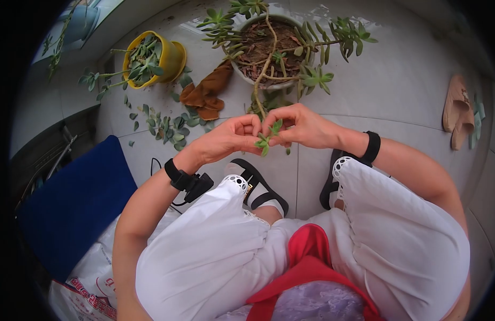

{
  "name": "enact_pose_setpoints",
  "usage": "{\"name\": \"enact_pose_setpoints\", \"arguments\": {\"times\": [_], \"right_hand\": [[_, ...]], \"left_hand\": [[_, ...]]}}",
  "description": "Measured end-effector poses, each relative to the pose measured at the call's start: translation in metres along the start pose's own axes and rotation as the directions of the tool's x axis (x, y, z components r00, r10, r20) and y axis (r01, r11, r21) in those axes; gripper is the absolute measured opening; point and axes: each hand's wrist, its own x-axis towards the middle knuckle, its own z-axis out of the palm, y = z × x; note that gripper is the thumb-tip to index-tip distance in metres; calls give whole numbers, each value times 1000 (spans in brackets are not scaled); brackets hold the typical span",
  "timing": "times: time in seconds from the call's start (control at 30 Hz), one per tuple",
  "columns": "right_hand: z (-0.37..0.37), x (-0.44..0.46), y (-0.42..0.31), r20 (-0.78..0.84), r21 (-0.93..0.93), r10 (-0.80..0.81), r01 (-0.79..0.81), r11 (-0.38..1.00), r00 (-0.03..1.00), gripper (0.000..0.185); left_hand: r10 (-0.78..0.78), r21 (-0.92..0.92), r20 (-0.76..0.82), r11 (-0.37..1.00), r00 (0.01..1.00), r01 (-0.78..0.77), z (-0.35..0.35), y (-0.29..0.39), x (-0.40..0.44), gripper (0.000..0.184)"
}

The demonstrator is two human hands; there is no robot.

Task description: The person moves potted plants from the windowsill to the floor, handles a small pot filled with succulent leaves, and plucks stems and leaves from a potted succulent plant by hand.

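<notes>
Over the floor in front of my knees, my left hand and my right hand meet at the leafy tip of a succulent stem. Both are closed, with thumbs and fingers pinched around the small green leaves. The long bare stem runs back from my hands to a large round pot filled with brown soil and dry bits. Green rosettes spread over that pot's rim. Exactly where my fingertips grip is partly hidden.
A yellow pot holding a succulent tilts at the left. Loose leaves lie scattered on the tiles beside a crumpled brown cloth. Pink slippers are at the right; a blue panel and plastic bags are at the left.
</notes>
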Motion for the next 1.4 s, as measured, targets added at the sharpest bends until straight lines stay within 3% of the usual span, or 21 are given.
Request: {"name": "enact_pose_setpoints", "arguments": {"times": [0.33,0.43,0.53,0.63,0.73,0.77,0.87,0.97,1.0,1.03,1.07,1.1,1.2,1.23,1.33,1.4], "right_hand": [[-1,1,1,-4,-44,-1,1,999,1000,19],[3,-3,-8,-30,-39,-14,13,999,999,25],[1,-8,-9,-63,-95,-18,12,995,998,31],[-3,-22,-9,-79,-113,-42,33,993,996,32],[-19,-37,-5,-29,-115,91,-94,989,995,29],[-25,-42,-2,-38,-94,172,-175,980,984,23],[-46,-54,-1,-276,-37,222,-241,970,935,18],[-67,-58,-6,-460,85,245,-233,969,853,25],[-72,-59,-8,-513,108,231,-205,973,827,28],[-75,-60,-14,-463,157,231,-178,971,856,47],[-73,-59,-19,-442,155,196,-141,978,875,52],[-68,-56,-24,-420,155,160,-104,983,893,57],[-61,-49,-28,-349,281,130,-29,959,928,72],[-60,-47,-28,-325,343,131,-12,939,937,77],[-58,-44,-36,-271,341,136,-37,939,953,79],[-60,-44,-39,-279,354,173,-66,933,944,79]], "left_hand": [[46,116,-83,993,995,-37,0,0,3,19],[39,349,-101,937,994,-1,-10,-7,7,18],[-40,271,-216,958,976,99,-15,-9,8,19],[-15,192,-263,979,965,67,-14,-4,10,20],[20,48,-379,999,925,-2,-16,2,15,20],[54,75,-417,997,908,-25,-19,5,16,19],[214,223,-492,968,844,-115,-27,16,21,19],[500,515,-419,818,758,-255,-14,36,19,13],[606,681,-341,687,719,-256,-6,46,18,13],[691,817,-241,524,681,-243,4,58,16,13],[754,916,-125,337,645,-217,8,64,15,15],[801,970,52,102,596,-222,3,67,21,28],[755,972,234,-199,613,-126,1,76,34,38],[718,970,233,-217,656,-107,5,79,36,45],[713,960,272,-246,647,-133,3,81,50,40],[722,965,263,-207,639,-163,0,84,54,27]]}}
